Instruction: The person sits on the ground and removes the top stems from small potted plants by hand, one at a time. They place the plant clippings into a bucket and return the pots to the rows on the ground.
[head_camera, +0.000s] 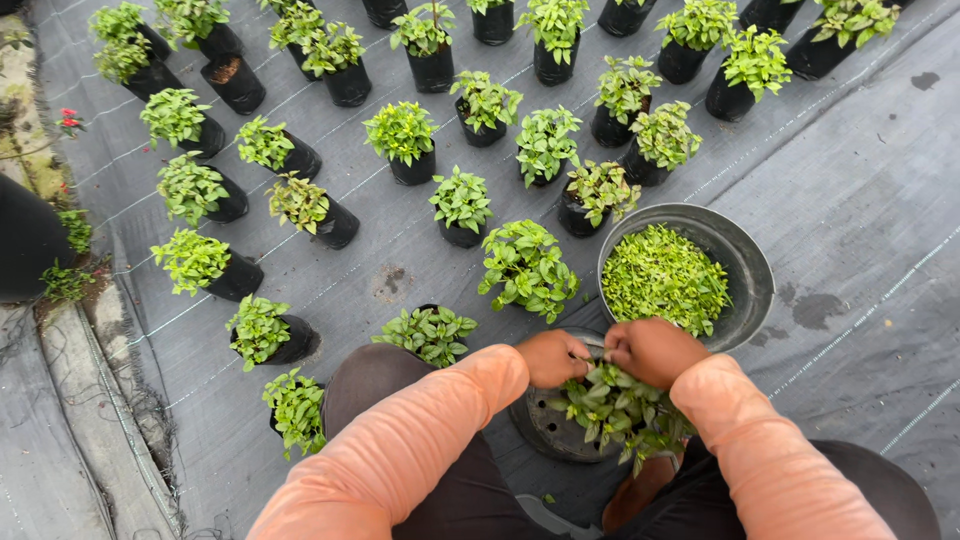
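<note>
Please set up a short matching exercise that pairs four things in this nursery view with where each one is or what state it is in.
Things
1. metal basin
2. tilted pot
3. left hand
4. red flower

Places or states
A. at the far left edge, beside the ground cloth
B. on its side between the person's knees, leafy plant still in it
C. upright on the cloth, filled with cut green leaves
D. closed among the stems of the plant being worked, next to the right hand

Pairs: 1-C, 2-B, 3-D, 4-A
</note>
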